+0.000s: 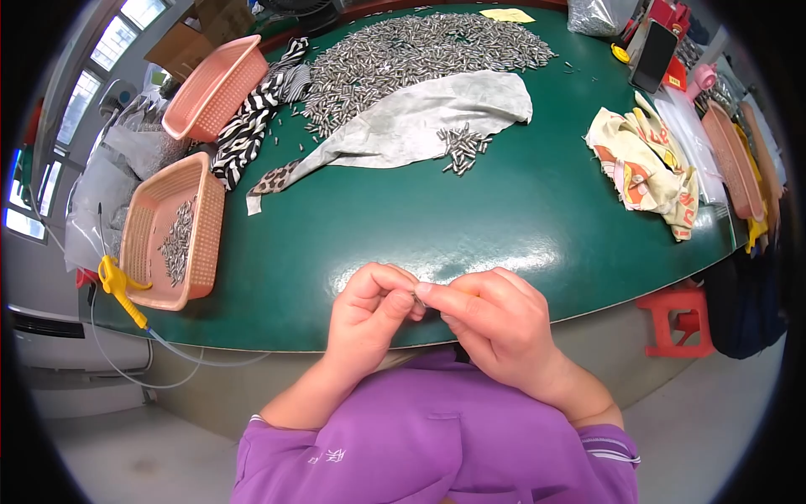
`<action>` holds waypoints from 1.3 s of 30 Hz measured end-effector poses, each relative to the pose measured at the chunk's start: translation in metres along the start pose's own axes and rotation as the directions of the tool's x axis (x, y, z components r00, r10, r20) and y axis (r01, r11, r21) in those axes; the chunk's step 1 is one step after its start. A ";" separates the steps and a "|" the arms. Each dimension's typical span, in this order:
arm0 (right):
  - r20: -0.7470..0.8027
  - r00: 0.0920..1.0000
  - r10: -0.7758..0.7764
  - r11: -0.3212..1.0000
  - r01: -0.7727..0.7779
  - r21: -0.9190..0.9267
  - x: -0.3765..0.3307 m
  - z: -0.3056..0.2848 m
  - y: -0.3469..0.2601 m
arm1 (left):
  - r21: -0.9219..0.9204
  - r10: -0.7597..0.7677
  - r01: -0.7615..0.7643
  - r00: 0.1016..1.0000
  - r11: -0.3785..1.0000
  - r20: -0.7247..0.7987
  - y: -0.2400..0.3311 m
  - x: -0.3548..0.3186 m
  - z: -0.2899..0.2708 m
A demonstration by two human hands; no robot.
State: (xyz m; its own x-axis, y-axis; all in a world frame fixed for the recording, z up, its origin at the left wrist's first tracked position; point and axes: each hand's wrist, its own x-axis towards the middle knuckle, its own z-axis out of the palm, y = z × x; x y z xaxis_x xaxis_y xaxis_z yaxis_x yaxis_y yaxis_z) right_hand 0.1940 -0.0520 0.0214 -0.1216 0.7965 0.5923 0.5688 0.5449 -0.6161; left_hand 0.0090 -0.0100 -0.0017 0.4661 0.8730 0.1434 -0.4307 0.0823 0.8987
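Observation:
My left hand and my right hand meet at the table's near edge, fingertips pinched together. Between them is a small metal piece, mostly hidden by the fingers. It looks like the small silvery metal pins heaped at the back of the table. A pale grey cloth lies in front of that heap, with a small pile of pins on its near edge. More pins lie in the near pink plastic basket on the left.
A second pink basket stands behind the first, next to zebra-striped cloth. A yellow air gun with a hose hangs by the left edge. On the right are a patterned yellow cloth, a phone and a red stool.

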 end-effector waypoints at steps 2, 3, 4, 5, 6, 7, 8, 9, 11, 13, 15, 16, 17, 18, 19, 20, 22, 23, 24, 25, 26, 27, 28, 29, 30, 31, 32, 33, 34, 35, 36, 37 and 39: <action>0.012 1.000 -0.020 0.997 0.021 -0.074 0.001 -0.002 -0.001 | 0.018 0.000 -0.001 0.999 1.000 0.034 -0.001 -0.001 -0.002; 0.025 0.999 -0.039 0.988 0.042 -0.147 0.001 -0.003 -0.002 | 0.018 0.000 0.000 0.999 1.000 0.034 0.000 -0.001 -0.001; 0.025 0.999 -0.039 0.988 0.042 -0.147 0.001 -0.002 0.000 | 0.061 -0.021 0.018 0.999 0.998 0.048 0.002 -0.003 0.000; 0.005 0.998 -0.062 0.974 0.062 -0.217 0.002 -0.002 0.002 | 0.104 -0.041 0.034 0.997 0.994 0.063 0.003 -0.003 0.001; -0.013 0.996 -0.087 0.955 0.080 -0.286 0.003 -0.001 0.004 | 0.105 -0.041 0.034 0.997 0.994 0.064 0.002 -0.002 0.001; -0.013 0.996 -0.087 0.955 0.080 -0.285 0.002 -0.002 0.003 | 0.067 -0.023 0.020 0.999 0.998 0.045 0.001 -0.002 0.001; -0.011 0.998 -0.060 0.972 0.056 -0.229 0.002 -0.003 0.001 | 0.030 -0.006 0.005 1.000 1.000 0.025 0.000 -0.001 0.001; -0.006 0.999 -0.032 0.985 0.030 -0.171 0.001 -0.004 0.000 | 0.030 -0.006 0.005 1.000 1.000 0.024 0.000 -0.001 0.001; -0.006 1.000 -0.014 0.996 0.013 -0.089 0.000 -0.002 0.001 | 0.004 -0.022 0.022 1.000 1.000 0.006 0.001 0.000 0.001; -0.006 1.000 0.006 1.000 -0.006 -0.008 0.000 -0.001 0.002 | -0.002 -0.021 0.021 1.000 1.000 0.009 0.000 0.000 0.000; -0.015 1.000 -0.011 1.000 0.011 0.024 0.000 0.000 0.002 | -0.009 -0.020 0.020 1.000 1.000 0.010 0.000 0.000 -0.001; -0.014 1.000 -0.010 1.000 0.010 0.024 0.000 0.000 0.002 | -0.011 -0.017 0.017 1.000 1.000 0.013 0.000 0.000 -0.001; -0.009 1.000 -0.010 1.000 0.010 0.023 0.001 0.000 0.001 | -0.013 -0.013 0.013 1.000 1.000 0.016 0.000 0.000 -0.001; -0.004 1.000 -0.010 1.000 0.010 0.022 0.001 -0.001 0.001 | -0.013 -0.013 0.013 1.000 1.000 0.016 0.000 0.000 -0.001; -0.004 1.000 -0.010 1.000 0.010 0.022 0.001 -0.001 0.000 | -0.008 -0.018 0.018 1.000 1.000 0.016 0.000 -0.001 -0.001; 0.006 1.000 0.000 1.000 0.000 0.008 0.000 -0.001 0.000 | -0.004 -0.024 0.024 1.000 1.000 0.017 0.000 -0.001 -0.001; 0.016 1.000 0.011 1.000 -0.011 -0.008 0.000 -0.001 -0.001 | 0.011 -0.030 0.029 0.999 1.000 0.026 0.001 0.000 -0.002; 0.015 1.000 -0.024 0.992 0.026 -0.125 -0.001 -0.001 -0.003 | 0.028 -0.037 0.036 0.999 0.999 0.034 0.002 0.000 -0.002; 0.018 0.998 -0.059 0.969 0.062 -0.240 -0.001 0.000 -0.003 | 0.027 -0.037 0.036 0.999 0.999 0.034 0.003 -0.001 -0.001; 0.018 0.998 -0.058 0.969 0.061 -0.239 0.000 0.000 -0.002 | 0.048 -0.071 0.069 0.996 0.996 0.053 0.004 -0.003 0.000; -0.012 0.998 -0.066 0.943 0.059 -0.327 0.002 0.000 0.001 | 0.069 -0.103 0.098 0.992 0.993 0.073 0.005 -0.003 0.000; -0.040 0.996 -0.077 0.910 0.053 -0.411 0.002 0.001 0.004 | 0.081 -0.084 0.076 0.992 0.994 0.097 0.004 -0.001 -0.003; -0.073 0.993 -0.089 0.911 0.052 -0.410 0.002 0.001 0.007 | 0.081 -0.083 0.075 0.992 0.994 0.099 0.004 0.000 -0.003; -0.073 0.993 -0.091 0.911 0.054 -0.408 0.002 0.000 0.008 | 0.050 -0.080 0.075 0.992 0.996 0.101 0.005 0.000 -0.003; -0.085 0.992 -0.097 0.909 0.053 -0.412 0.002 -0.001 0.009 | 0.018 -0.078 0.076 0.992 0.997 0.103 0.005 0.000 -0.003; -0.098 0.990 -0.102 0.908 0.052 -0.417 0.002 -0.002 0.009 | 0.019 -0.077 0.075 0.992 0.997 0.101 0.005 0.000 -0.004; -0.098 0.990 -0.102 0.907 0.052 -0.417 0.001 -0.002 0.012 | -0.005 -0.072 0.073 0.992 0.997 0.102 0.004 0.001 -0.004; -0.114 0.988 -0.105 0.910 0.049 -0.411 0.001 -0.001 0.015 | -0.029 -0.067 0.071 0.992 0.997 0.102 0.004 0.002 -0.004; -0.129 0.986 -0.108 0.914 0.047 -0.404 0.001 -0.001 0.016 | -0.030 -0.067 0.071 0.992 0.997 0.103 0.004 0.002 -0.004; -0.128 0.986 -0.109 0.914 0.049 -0.403 0.002 -0.001 0.015 | -0.047 -0.055 0.061 0.993 0.997 0.107 0.003 0.003 -0.004; -0.153 0.985 -0.073 0.935 0.014 -0.355 0.005 -0.001 0.013 | -0.065 -0.043 0.051 0.993 0.997 0.110 0.003 0.003 -0.005; -0.177 0.984 -0.035 0.952 -0.020 -0.305 0.006 -0.001 0.012 | -0.066 -0.041 0.048 0.993 0.997 0.107 0.002 0.004 -0.005; -0.143 0.990 0.002 0.952 -0.046 -0.303 0.005 -0.001 0.013 | -0.103 -0.034 0.044 0.994 0.994 0.100 0.002 0.003 -0.005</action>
State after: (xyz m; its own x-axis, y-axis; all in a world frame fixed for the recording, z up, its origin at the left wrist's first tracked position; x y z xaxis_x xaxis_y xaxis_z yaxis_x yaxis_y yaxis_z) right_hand 0.2012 -0.0413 0.0170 -0.0027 0.7522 0.6590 0.7932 0.4029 -0.4566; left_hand 0.0056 -0.0045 -0.0018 0.5555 0.8172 0.1537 -0.4869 0.1699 0.8568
